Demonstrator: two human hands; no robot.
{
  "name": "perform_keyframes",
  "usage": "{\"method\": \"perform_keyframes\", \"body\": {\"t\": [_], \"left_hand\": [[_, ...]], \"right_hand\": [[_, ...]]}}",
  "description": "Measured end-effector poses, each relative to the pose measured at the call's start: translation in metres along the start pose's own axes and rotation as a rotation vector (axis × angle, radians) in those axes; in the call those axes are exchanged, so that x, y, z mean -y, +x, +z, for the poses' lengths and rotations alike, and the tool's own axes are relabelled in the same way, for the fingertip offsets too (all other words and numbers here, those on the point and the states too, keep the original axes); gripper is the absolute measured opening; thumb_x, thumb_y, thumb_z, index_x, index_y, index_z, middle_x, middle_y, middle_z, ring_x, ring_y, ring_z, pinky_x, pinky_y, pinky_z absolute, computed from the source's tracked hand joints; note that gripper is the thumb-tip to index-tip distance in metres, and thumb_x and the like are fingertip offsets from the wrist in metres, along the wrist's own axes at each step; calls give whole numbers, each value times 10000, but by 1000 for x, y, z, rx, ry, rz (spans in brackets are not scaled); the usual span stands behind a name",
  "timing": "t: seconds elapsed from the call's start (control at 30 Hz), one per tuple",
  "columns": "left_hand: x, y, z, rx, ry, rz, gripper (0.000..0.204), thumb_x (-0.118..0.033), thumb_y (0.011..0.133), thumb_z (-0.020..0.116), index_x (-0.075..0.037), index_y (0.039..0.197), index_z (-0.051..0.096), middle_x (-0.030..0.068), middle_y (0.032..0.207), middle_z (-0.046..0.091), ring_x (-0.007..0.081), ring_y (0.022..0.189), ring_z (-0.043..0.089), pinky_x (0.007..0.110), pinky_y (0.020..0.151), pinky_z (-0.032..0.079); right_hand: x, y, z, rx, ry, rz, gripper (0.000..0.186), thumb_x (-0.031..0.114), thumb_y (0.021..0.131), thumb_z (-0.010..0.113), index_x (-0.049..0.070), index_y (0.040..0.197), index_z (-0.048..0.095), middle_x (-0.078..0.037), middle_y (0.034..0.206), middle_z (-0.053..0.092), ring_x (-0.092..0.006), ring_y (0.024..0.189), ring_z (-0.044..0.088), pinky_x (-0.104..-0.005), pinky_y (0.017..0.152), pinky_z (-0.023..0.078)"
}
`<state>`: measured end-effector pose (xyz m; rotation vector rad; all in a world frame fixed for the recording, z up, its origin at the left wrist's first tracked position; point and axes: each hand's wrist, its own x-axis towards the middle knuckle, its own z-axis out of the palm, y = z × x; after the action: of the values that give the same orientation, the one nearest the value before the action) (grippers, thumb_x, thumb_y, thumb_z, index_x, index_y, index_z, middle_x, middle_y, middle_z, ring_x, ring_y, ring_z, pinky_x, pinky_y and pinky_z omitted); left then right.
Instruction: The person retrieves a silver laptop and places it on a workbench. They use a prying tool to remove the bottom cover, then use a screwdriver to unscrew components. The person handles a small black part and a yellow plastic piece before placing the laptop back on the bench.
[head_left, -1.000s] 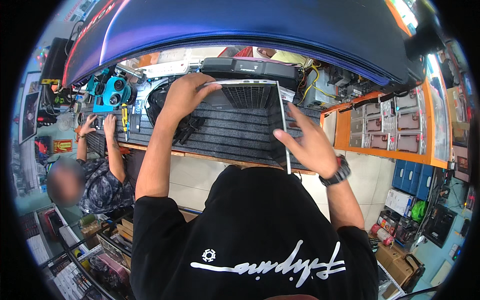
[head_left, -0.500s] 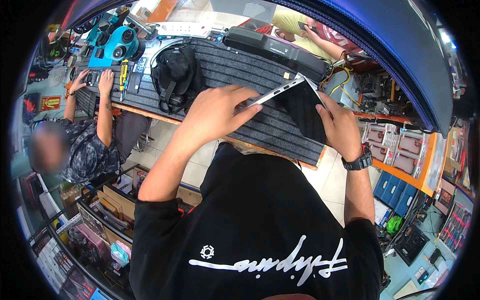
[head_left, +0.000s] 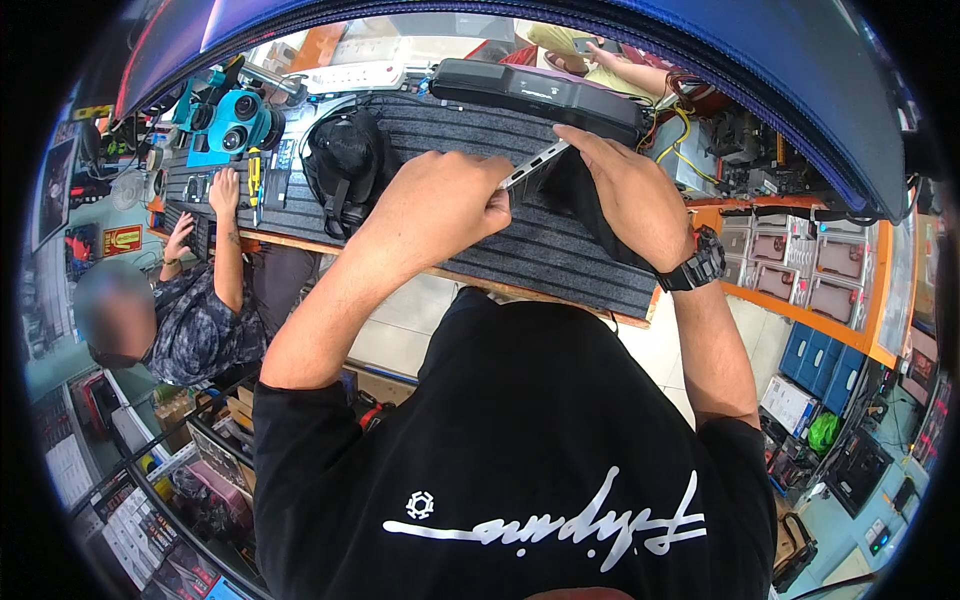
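My left hand (head_left: 445, 205) has its fingers curled round the left end of a silver laptop (head_left: 535, 163), whose thin edge with ports faces up at a slant. My right hand (head_left: 630, 195) holds the laptop's right part, fingers stretched together over the dark panel toward the ported edge; that panel is mostly hidden by the hand. The laptop is over a grey ribbed mat (head_left: 430, 130). Left of my left hand lie a black cap and bag (head_left: 345, 165) with straps. Beyond the laptop is a long black speaker-like bar (head_left: 530, 90).
A teal microscope (head_left: 235, 125) and yellow tool (head_left: 254, 185) stand or lie at the bench's left. A co-worker (head_left: 210, 320) works there. Another person's arm (head_left: 630, 70) shows beyond the bench. Wires (head_left: 680, 140) and an orange display case (head_left: 800, 280) are at right.
The laptop has turned to a slant with its ported edge upward. My right hand has moved up and left over it. The view has shifted, and the co-worker's hands have moved.
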<state>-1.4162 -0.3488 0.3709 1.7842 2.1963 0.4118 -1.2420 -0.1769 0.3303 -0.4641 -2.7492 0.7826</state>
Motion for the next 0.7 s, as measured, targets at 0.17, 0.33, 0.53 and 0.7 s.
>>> {"method": "perform_keyframes", "body": {"t": [0.17,0.33,0.53,0.7], "left_hand": [[-5,6,-2,40,38,-3,162,-141,838,657,-56,964,713,176,748,688,384,714,690,461,677,556],[-6,9,-3,45,-1,9,136,-133,838,656,-38,934,673,184,710,672,395,693,686,466,658,554],[-10,9,-1,58,66,-16,136,-121,835,647,-32,937,637,192,685,659,400,686,688,480,650,554],[-7,8,3,42,59,6,206,-116,825,652,-32,1013,654,203,687,657,406,681,683,485,648,555]], "right_hand": [[-3,-1,3,-40,24,-27,374,72,997,576,145,1363,602,-132,1211,699,-363,1030,692,-443,832,581],[3,-1,1,-34,54,-82,270,122,1000,587,129,1267,626,-79,1228,678,-349,985,700,-422,794,595],[5,2,-2,-9,14,-44,245,176,1002,604,129,1243,615,-74,1189,678,-336,933,701,-420,724,593],[3,4,1,-38,35,-12,233,206,999,626,119,1214,609,-102,1134,698,-359,947,696,-434,722,585]]}}
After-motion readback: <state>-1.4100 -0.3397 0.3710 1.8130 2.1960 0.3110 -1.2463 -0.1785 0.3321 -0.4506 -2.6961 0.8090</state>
